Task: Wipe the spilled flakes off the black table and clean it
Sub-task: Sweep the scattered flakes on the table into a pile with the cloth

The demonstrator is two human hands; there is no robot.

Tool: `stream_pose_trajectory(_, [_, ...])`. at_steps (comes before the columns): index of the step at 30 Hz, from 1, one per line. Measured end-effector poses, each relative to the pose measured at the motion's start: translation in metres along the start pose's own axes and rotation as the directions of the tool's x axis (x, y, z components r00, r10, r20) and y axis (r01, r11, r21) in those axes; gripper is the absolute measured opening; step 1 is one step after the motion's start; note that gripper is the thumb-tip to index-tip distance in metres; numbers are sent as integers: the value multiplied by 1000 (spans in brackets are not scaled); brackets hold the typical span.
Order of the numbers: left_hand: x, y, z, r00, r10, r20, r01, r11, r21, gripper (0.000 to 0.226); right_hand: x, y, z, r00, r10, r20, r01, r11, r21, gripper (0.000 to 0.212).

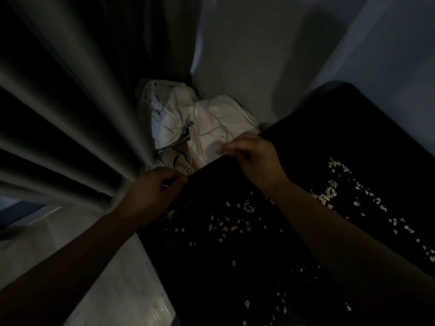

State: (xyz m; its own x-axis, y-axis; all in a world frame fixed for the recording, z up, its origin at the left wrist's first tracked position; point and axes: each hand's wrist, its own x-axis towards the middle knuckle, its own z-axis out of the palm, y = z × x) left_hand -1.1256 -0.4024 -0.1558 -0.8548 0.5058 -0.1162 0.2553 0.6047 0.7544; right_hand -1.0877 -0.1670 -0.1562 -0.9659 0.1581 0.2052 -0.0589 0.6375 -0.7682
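The black table (235, 278) fills the lower right, and pale flakes (235, 225) lie scattered across it, densest toward the right (329, 194). My left hand (150, 196) is at the table's left edge with thumb and fingers curled together, pinching that edge. My right hand (256, 156) is further along the same edge, its fingers curled down over it. The scene is very dark, so I cannot tell whether the dark edge they hold is the tabletop or a cover on it.
A heap of white cloth and cords (200, 123) lies on the floor beyond the table edge, with a shoe (181, 162) below it. Grey curtain folds (77, 128) hang on the left. A pale wall (259, 55) stands behind.
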Motion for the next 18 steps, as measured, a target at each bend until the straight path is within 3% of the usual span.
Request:
stream_pose_trajectory(2, [-5,-2,-2,1000,10,-21,-9,1000,14,26,-28,-5,-2,999,0,34,-2,999,46,13])
stream_pose_trajectory(7, [-24,-4,-8,996,20,-86,-14,997,77,15,-69,-27,-25,958,-37,283,6,994,109,9])
stream_pose_trajectory(11, [-42,-4,-11,991,65,-117,-45,986,161,30,-36,-35,-31,984,120,135,-154,948,279,11])
stream_pose_trajectory(14, [-56,-5,-10,980,81,-181,-50,984,169,31,-3,-31,-6,998,37,49,-45,985,165,8])
stream_pose_trajectory(18, [-68,-15,-9,970,77,-231,-44,988,145,31,-16,-24,29,993,-72,92,71,997,20,13])
